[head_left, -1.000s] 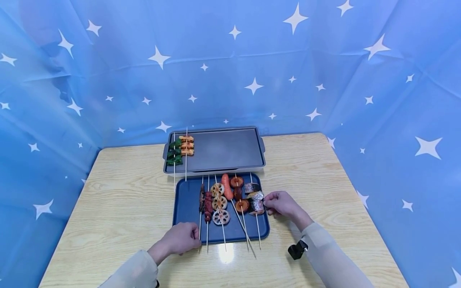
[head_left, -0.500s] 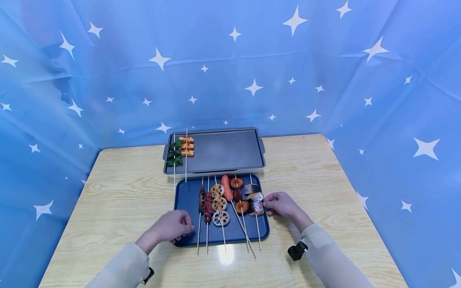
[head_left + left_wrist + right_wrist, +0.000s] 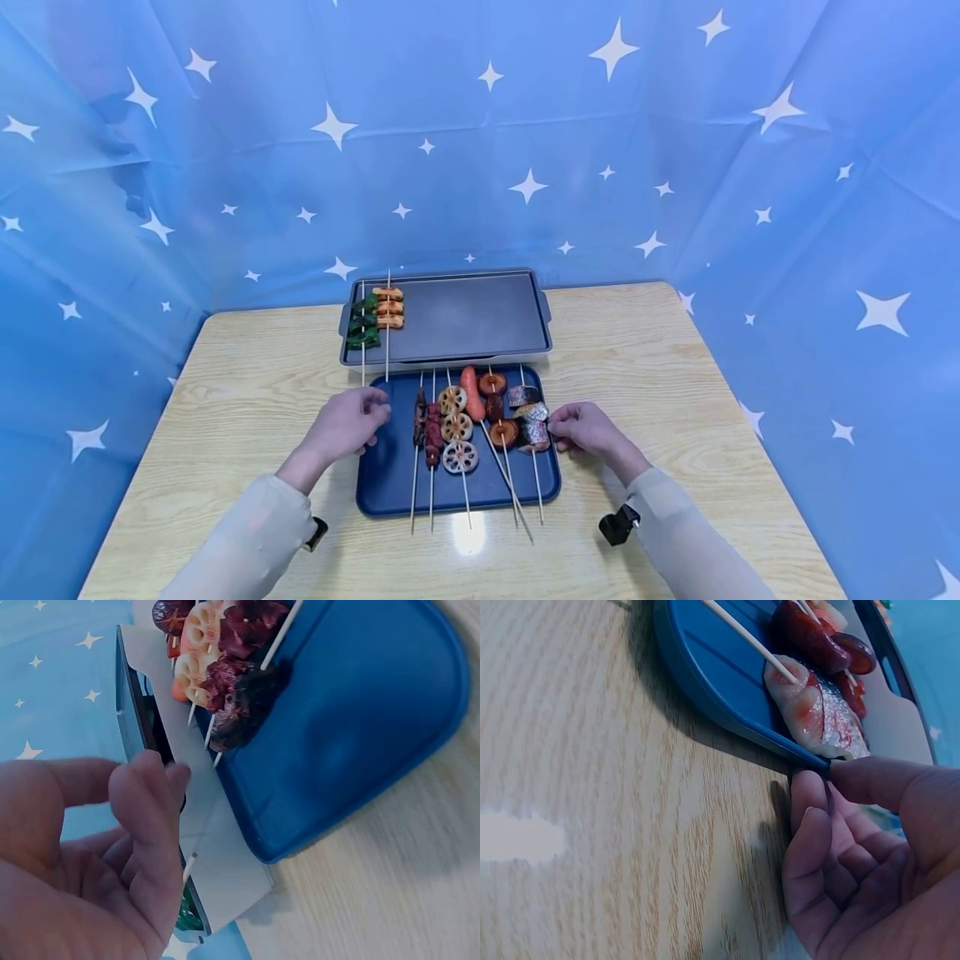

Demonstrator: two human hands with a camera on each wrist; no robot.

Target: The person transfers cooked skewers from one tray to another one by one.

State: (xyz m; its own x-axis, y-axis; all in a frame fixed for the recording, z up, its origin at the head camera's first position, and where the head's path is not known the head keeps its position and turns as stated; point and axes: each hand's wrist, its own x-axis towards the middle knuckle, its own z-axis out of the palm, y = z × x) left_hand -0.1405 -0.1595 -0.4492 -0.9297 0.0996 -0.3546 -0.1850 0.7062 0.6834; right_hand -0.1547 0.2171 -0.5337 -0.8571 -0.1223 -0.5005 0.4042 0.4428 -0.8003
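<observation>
On the table lies a blue tray [image 3: 393, 475] bearing several skewers: dark meat [image 3: 420, 417], red meat [image 3: 433, 433], lotus root slices [image 3: 461, 456], a sausage [image 3: 472, 393], mushrooms [image 3: 503, 432] and fish pieces [image 3: 533, 431]. My right hand [image 3: 596, 429] pinches the tray's right rim between thumb and fingers, beside the fish; the right wrist view shows the thumb [image 3: 877, 780] over the rim. My left hand [image 3: 347, 423] hovers at the tray's far left corner, fingers loosely bent. Nothing is between its fingers [image 3: 142, 802] in the left wrist view.
Behind the tray stands a dark grey griddle [image 3: 472, 312] with side handles. A green vegetable skewer [image 3: 363, 321] and an orange-brown skewer [image 3: 389, 307] lie on its left end, sticks pointing toward me. A blue star-printed curtain [image 3: 450, 192] surrounds the wooden table [image 3: 247, 400].
My left hand has left the dark meat skewer's stick near the tray's front edge and moved up and left to the far left corner. The right hand stays at the right rim.
</observation>
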